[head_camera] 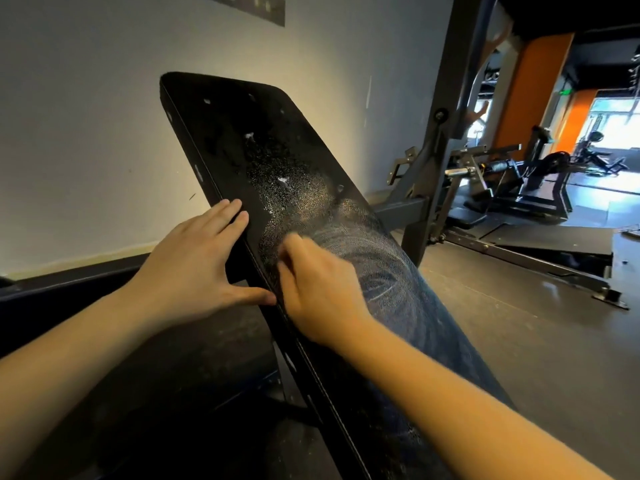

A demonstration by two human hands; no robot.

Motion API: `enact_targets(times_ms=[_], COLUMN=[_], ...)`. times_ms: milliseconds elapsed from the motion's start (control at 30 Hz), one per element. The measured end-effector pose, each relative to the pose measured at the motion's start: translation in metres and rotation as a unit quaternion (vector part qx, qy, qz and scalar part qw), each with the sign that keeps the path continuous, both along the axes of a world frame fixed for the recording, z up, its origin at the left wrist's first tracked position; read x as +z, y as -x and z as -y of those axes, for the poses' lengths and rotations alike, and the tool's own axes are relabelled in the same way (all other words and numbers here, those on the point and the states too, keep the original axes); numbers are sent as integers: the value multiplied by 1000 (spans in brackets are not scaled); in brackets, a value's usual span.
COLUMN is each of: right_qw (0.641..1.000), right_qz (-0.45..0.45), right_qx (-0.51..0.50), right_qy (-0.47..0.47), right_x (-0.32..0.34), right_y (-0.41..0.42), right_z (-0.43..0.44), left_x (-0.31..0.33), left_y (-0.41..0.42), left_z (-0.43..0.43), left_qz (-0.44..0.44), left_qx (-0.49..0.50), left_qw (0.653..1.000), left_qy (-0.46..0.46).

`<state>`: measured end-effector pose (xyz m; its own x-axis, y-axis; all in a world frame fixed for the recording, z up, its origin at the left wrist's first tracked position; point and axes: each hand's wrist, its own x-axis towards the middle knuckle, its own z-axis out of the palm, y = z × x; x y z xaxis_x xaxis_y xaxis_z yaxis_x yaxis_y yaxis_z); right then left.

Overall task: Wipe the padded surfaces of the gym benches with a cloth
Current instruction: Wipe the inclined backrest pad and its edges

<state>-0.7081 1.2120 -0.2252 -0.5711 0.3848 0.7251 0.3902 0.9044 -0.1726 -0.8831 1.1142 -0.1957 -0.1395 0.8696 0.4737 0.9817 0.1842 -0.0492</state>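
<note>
On the left edge of the tilted bench pad [277, 161] the left hand [194, 268] lies flat, fingers straight and close together along the rim, thumb spread wide and touching the edge lower down. Just beside it, on the pad's face, the right hand [318, 289] is motion-blurred, knuckles up and fingers curled under; whether it pinches anything beneath them cannot be told. Pale swirled smears and fine droplets mark the black padding around and above that hand. Left of the bench stands a pale wall [86, 133]; behind and to the right rises a dark steel upright [446, 116], with more gym machines [519, 181] and an orange pillar [530, 88] farther off across the grey floor [519, 341].
</note>
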Motion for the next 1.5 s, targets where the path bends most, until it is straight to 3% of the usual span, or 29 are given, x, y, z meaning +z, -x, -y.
enact_targets(times_ms=[67, 167, 233, 300, 467, 567, 633, 733, 800, 900, 1067, 1167, 1233, 1333, 1433, 1500], right_qw=[1000, 985, 964, 957, 989, 998, 993, 998, 978, 965, 993, 998, 993, 997, 977, 967], right_qz=[6, 27, 47, 38, 3, 27, 35, 35, 51, 23, 10, 31, 51, 49, 41, 12], right_qx=[-14, -165, -251, -269, -134, 54, 109, -60, -195, -243, -116, 59, 104, -37, -205, -242], right_qy=[2, 51, 75, 99, 69, -9, -24, 4, 58, 100, 33, -15, -34, -35, 38, 81], right_x=[-19, -18, 4, 31, 66, 36, 14, 17, 38, 69, 80, 49, 25, 23, 53, 77], right_y=[-39, -71, -61, -28, 66, 33, -8, -35, -26, 22, 89, 47, 7, -19, 5, 39], right_z=[-12, -82, -132, -155, -96, -41, -43, -114, -164, -185, -108, -58, -53, -107, -168, -181], left_x=[-3, -8, -9, -9, -8, -3, 5, 22, 27, 27, 29, 28, 27, 27, 26, 27], left_y=[1, 2, 2, 0, 4, 19, 35, 52, 56, 56, 56, 56, 56, 56, 56, 55], left_z=[-1, -4, -5, -4, 0, 5, 3, -6, -11, -15, -13, -14, -14, -16, -16, -16], left_qz=[6, 13, 18, 26, 25, 12, 9, 19, 18, 10, -29, -40, -35, -30, -30, -43], left_qx=[-7, -12, -13, -15, -27, -36, -24, -3, 8, 14, 23, 26, 27, 26, 26, 30], left_qw=[1000, 1000, 1000, 999, 999, 998, 998, 999, 999, 999, 998, 998, 998, 998, 998, 997], left_qy=[-9, -19, -19, -17, -20, -49, -63, -43, -26, -33, -49, -50, -55, -52, -51, -51])
